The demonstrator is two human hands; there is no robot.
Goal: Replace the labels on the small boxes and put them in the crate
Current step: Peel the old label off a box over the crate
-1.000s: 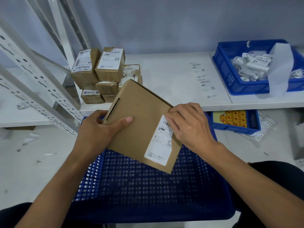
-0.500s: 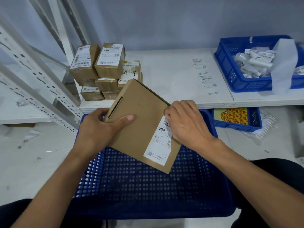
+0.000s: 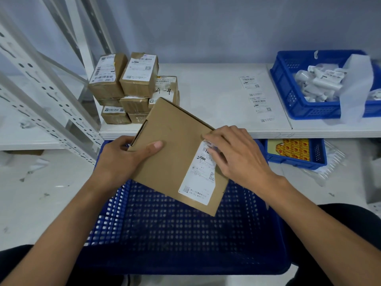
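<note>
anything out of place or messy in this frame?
Minor only: white printed labels sit directly on the white shelf, not on a box. A white paper strip drapes over the rim of the blue plastic crate of white tubes. Also paper scraps litter the floor at left.

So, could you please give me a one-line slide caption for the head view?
The left hand grips a cardboard box over a blue crate while the right hand touches its white label.

Matt cardboard box (image 3: 173, 153), paper label (image 3: 198, 176) — perforated plastic crate (image 3: 185, 234)
</note>
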